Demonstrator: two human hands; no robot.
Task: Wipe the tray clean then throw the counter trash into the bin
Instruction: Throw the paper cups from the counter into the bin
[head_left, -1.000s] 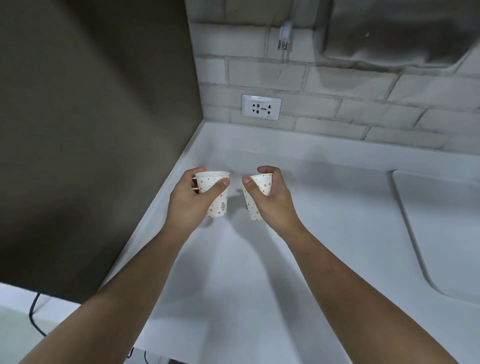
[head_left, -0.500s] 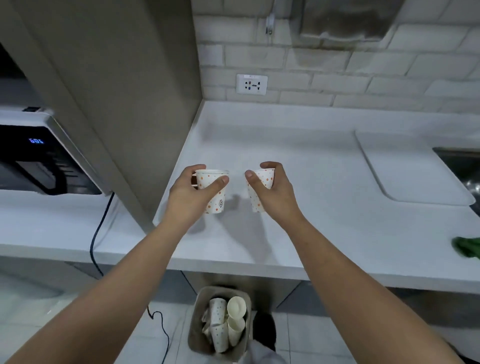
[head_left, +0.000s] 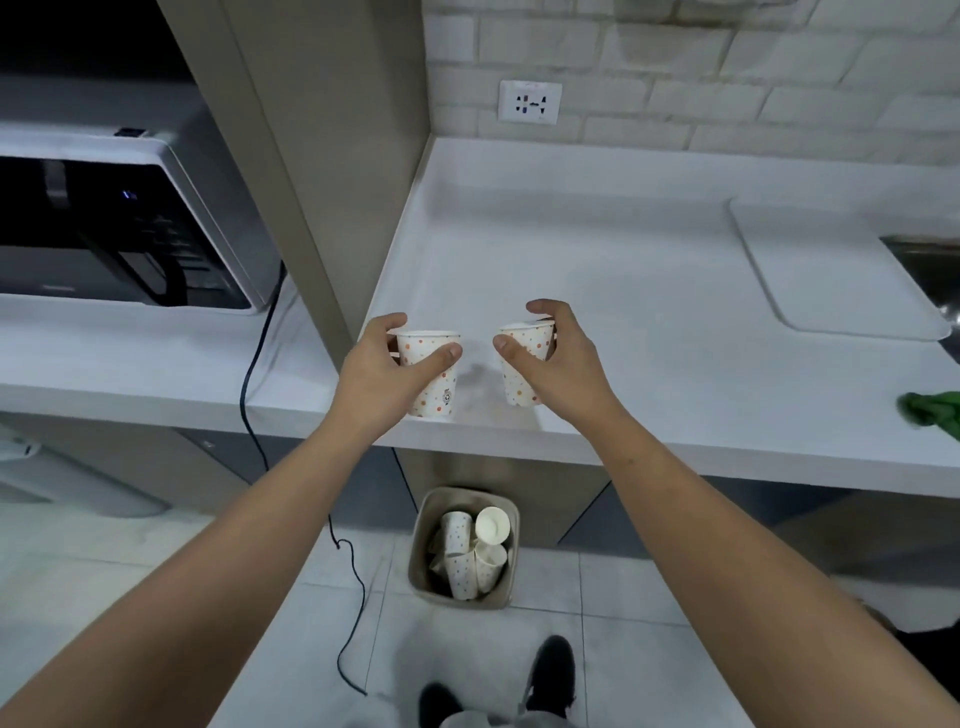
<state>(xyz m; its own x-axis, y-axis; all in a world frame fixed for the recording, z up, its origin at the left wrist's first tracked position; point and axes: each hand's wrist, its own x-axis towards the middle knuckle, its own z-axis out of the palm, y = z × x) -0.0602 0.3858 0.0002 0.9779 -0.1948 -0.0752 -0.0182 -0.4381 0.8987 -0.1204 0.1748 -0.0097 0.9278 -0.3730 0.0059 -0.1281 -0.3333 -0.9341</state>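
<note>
**Head view: second step, clearing the table trash.** My left grip (head_left: 384, 379) is curled round one dotted paper cup (head_left: 434, 387), and my right grip (head_left: 563, 364) is curled round a second cup (head_left: 522, 376). Both cups stand upright over the front edge of the table (head_left: 597, 249). I cannot tell whether their bases touch it. The bin (head_left: 420, 551) stands on the floor (head_left: 156, 571) almost directly below.

Next move, as I judge it: draw both cups toward me past the edge, lower them over the bin, then loosen each grip.

Count:
- two cups held
- one bin
- at least four discarded cups (head_left: 470, 558) inside it
- one tray (head_left: 831, 270) at right
- one green cloth (head_left: 930, 410) beyond it
</note>
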